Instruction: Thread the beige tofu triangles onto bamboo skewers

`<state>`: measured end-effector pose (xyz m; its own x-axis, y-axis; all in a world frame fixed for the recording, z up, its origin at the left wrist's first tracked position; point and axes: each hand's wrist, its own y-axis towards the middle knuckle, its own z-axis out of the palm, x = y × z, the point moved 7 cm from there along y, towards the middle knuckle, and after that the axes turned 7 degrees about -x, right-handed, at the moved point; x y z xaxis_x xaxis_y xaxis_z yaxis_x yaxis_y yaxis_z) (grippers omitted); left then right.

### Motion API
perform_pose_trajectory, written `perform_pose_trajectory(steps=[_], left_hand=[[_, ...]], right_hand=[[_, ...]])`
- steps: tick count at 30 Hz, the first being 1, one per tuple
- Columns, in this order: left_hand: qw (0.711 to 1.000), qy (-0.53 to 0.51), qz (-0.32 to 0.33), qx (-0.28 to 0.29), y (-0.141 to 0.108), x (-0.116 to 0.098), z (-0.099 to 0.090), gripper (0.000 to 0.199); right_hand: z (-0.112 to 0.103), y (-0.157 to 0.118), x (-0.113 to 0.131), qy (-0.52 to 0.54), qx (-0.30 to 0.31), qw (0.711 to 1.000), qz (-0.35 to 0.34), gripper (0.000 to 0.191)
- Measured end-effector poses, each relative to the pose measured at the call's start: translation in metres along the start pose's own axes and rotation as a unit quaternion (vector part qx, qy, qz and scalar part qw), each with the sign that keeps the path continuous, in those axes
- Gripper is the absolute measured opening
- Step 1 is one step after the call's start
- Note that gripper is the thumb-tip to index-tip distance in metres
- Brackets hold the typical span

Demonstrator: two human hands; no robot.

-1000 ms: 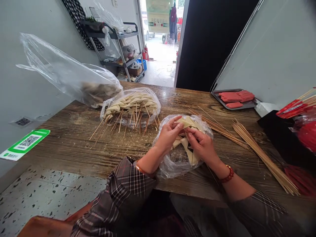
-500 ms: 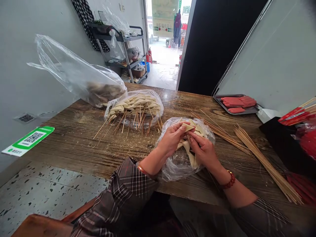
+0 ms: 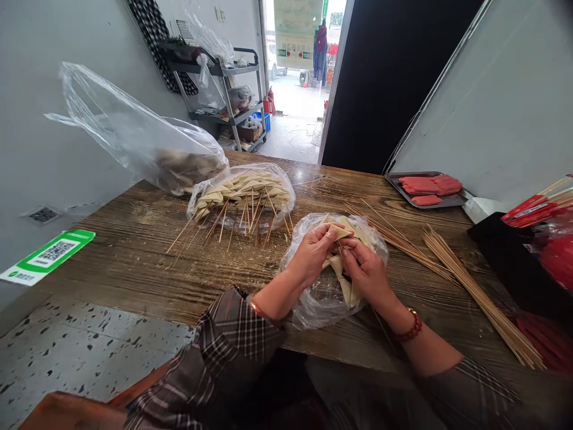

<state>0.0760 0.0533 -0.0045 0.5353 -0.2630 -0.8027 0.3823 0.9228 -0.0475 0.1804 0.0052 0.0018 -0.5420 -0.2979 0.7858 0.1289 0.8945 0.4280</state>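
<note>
My left hand [image 3: 311, 254] pinches a pale, flat folded sheet [image 3: 339, 232] above a clear plastic bag [image 3: 313, 310]. Close beside it, my right hand [image 3: 367, 269] has its fingers closed on a thin skewer, mostly hidden by the hand, whose lower end seems to stick out below the palm. More pale folded pieces [image 3: 345, 289] lie on the bag beneath both hands. To the left, skewered pale pieces [image 3: 250, 185] sit in another plastic bag, their sticks pointing toward me.
Loose skewers [image 3: 483, 295] lie on the wooden table [image 3: 215, 280] at the right, near a black box [image 3: 514, 257]. A tray [image 3: 425, 204] of red packets stands at the back right. A large plastic bag [image 3: 147, 140] and a green QR card [image 3: 51, 255] are on the left.
The whole view has shifted very slightly. My hands stay at the same spot, with only small finger movements at the pale sheet.
</note>
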Motion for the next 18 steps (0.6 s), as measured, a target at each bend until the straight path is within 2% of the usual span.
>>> perform_pose_trajectory(steps=[8, 12, 18], left_hand=[[0.999, 0.035, 0.012, 0.027, -0.002, 0.002, 0.006, 0.033], [1.0, 0.021, 0.006, 0.02, 0.0, -0.002, 0.003, 0.033], [1.0, -0.003, 0.022, -0.013, 0.003, -0.019, -0.005, 0.03]], right_hand=[[-0.003, 0.003, -0.007, 0.022, -0.026, 0.999, 0.021, 0.02], [0.001, 0.003, -0.01, 0.07, 0.014, 0.996, 0.045, 0.024], [-0.005, 0.003, -0.005, 0.038, 0.034, 0.998, 0.042, 0.027]])
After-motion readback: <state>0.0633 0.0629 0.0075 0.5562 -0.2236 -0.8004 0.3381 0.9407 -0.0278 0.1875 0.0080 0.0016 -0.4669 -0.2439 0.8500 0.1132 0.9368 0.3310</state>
